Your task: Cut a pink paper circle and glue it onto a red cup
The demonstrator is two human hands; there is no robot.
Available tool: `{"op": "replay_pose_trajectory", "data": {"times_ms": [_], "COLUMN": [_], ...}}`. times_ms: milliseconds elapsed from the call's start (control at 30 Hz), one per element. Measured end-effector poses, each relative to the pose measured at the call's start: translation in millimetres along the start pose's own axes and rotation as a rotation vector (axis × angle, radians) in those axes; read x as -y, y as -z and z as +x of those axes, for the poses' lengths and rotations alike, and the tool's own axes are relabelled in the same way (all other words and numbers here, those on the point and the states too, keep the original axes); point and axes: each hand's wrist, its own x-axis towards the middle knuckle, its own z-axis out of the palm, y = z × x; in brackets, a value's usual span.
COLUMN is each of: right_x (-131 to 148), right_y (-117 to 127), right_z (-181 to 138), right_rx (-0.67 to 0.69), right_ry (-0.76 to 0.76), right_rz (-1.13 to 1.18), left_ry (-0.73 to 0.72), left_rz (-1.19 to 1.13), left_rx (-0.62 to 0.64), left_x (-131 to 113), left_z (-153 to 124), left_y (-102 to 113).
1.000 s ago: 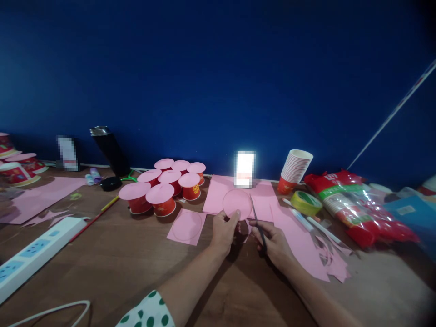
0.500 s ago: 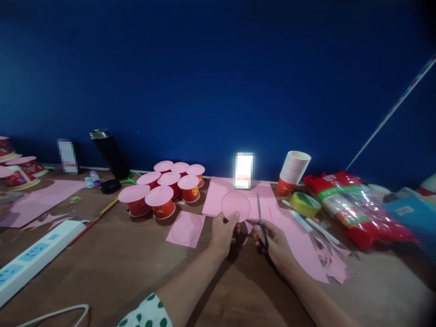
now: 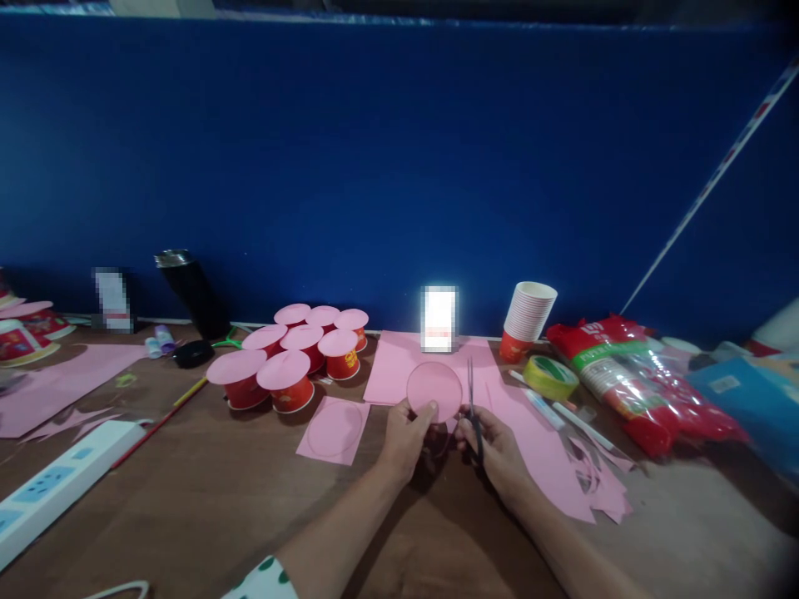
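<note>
My left hand [image 3: 407, 434] pinches a round pink paper disc [image 3: 435, 389] by its lower edge, thumb on top. In my right hand [image 3: 492, 445] is a pair of scissors [image 3: 471, 399], blades pointing away from me, just right of the disc. To the left lies a square of pink paper [image 3: 332, 430] with a circle drawn on it. Beyond it stand several red paper cups [image 3: 291, 394], upside down or upright I cannot tell, each topped with a pink disc. Pink sheets [image 3: 393, 366] lie behind my hands.
A stack of paper cups [image 3: 530, 312], yellow tape [image 3: 550, 377], markers [image 3: 544, 409], paper scraps [image 3: 602, 478] and a red plastic bag [image 3: 630, 374] are at right. On the left are a power strip [image 3: 68, 482], a pencil [image 3: 159, 422] and a black flask [image 3: 195, 291]. A lit phone [image 3: 439, 318] stands behind.
The view has tilted up a little, showing the blue partition's top edge. The scissors stand closer to the disc; both hands keep their hold, and the small scrap by the disc shows less.
</note>
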Motion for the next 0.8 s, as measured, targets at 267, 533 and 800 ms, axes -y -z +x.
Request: {"op": "replay_pose_trajectory", "data": {"times_ms": [267,533,800], "right_x": [-3.0,-3.8,-2.7], "right_y": [5.4,7.2,7.2], "right_z": [8.8,9.3,8.7], "right_rx": [-0.13,-0.149,-0.134], "right_ry": [0.096,0.074,0.081], "right_rz": [0.116,0.127,0.105], "left_ry": [-0.017,0.03,0.032], "left_rz": [0.093,0.127,0.14], "left_rx": [0.109,0.135,0.096], "left_x": [1.2,2.7,2.3], "left_z": [-1.6,-0.5,-0.1], "left_y": [-0.4,-0.5,0.0]}}
